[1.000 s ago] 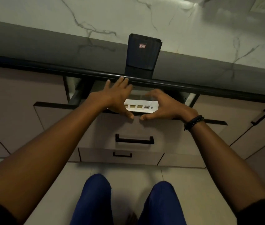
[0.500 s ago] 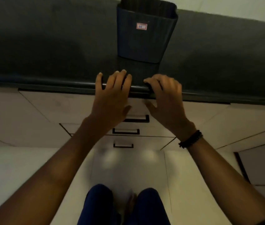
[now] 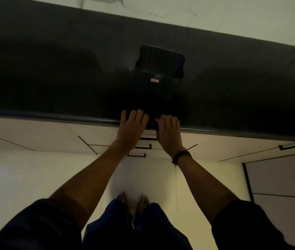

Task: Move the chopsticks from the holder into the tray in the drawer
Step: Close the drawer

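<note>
The head view looks down on a dark counter whose rounded front edge runs across the picture, dropping slightly to the right. The black ribbed holder stands upright on the counter, just beyond the hands and apart from them, with a small red label on its near face. Its open mouth is too dark to tell what is inside. Bare counter lies wide to its left and right, and a narrower strip separates it from the marbled wall behind. The left hand lies palm down on the front edge, its fingers straight and slightly spread, gripping nothing. The right hand rests just beside it with a small gap between them, fingers close together with the tips on the edge, also holding nothing; a dark bracelet circles its wrist. Below the edge, between the wrists, stacked drawer fronts sit flush with the pale cabinets, showing black handles. Pale floor spreads openly on both sides of the person's legs.
</note>
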